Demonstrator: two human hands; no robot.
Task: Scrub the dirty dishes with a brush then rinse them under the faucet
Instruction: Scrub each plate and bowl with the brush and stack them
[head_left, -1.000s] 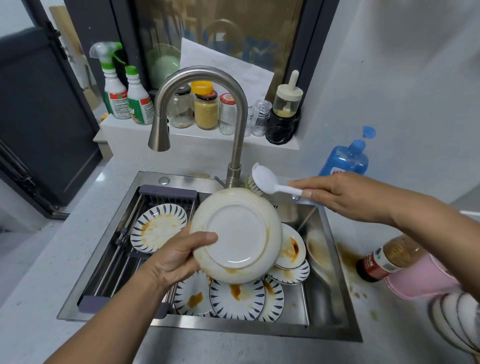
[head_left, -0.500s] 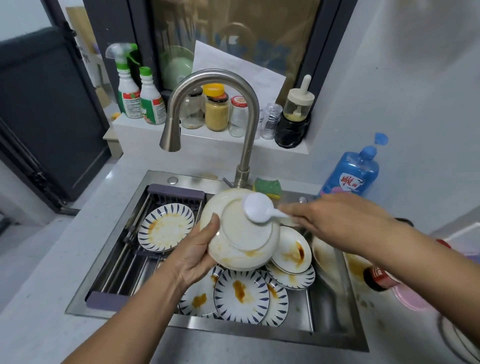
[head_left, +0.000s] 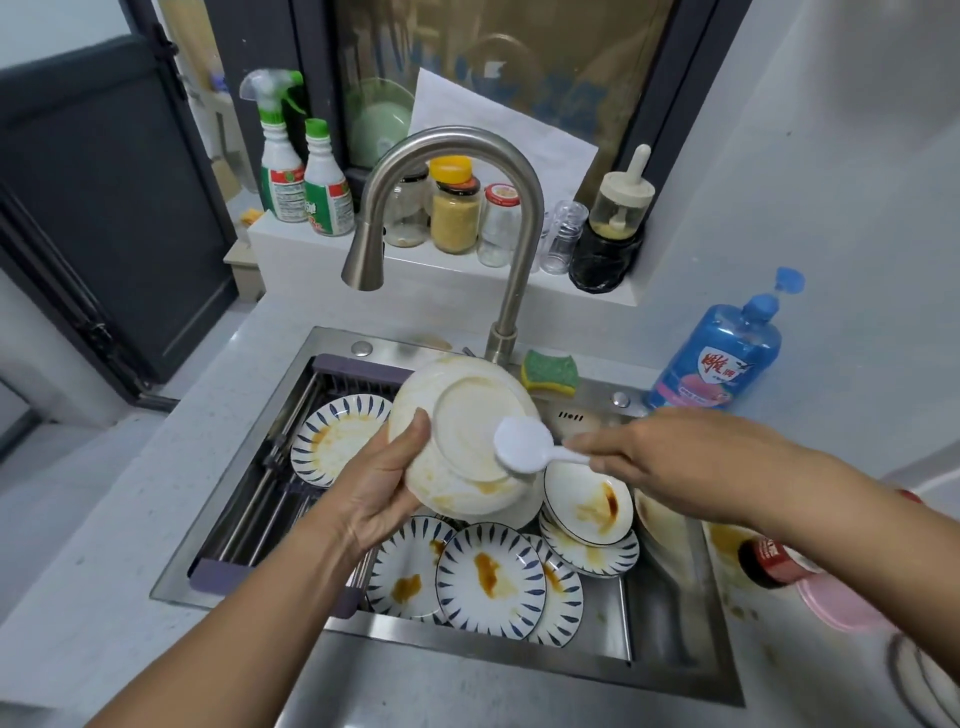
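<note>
1. The stained cream ceramic bowl (head_left: 462, 415) was held tilted, bottom outward, above the steel sink (head_left: 675, 670).
2. The left hand (head_left: 379, 488) grasped its left rim, and the right hand (head_left: 670, 462) pinched the white plastic brush (head_left: 519, 451).
3. Dirty blue-striped plates (head_left: 491, 577) lay close beneath.
4. Half a second before, the brush head was higher on the base.

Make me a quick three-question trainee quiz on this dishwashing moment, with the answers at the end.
1. True or false: water is running from the faucet.
2. The brush is held by: A) the left hand; B) the right hand; C) neither hand.
3. Fill in: the brush head touches the white dish on its ____, which faces the camera.
Key: 1 false; 2 B; 3 underside.
</note>
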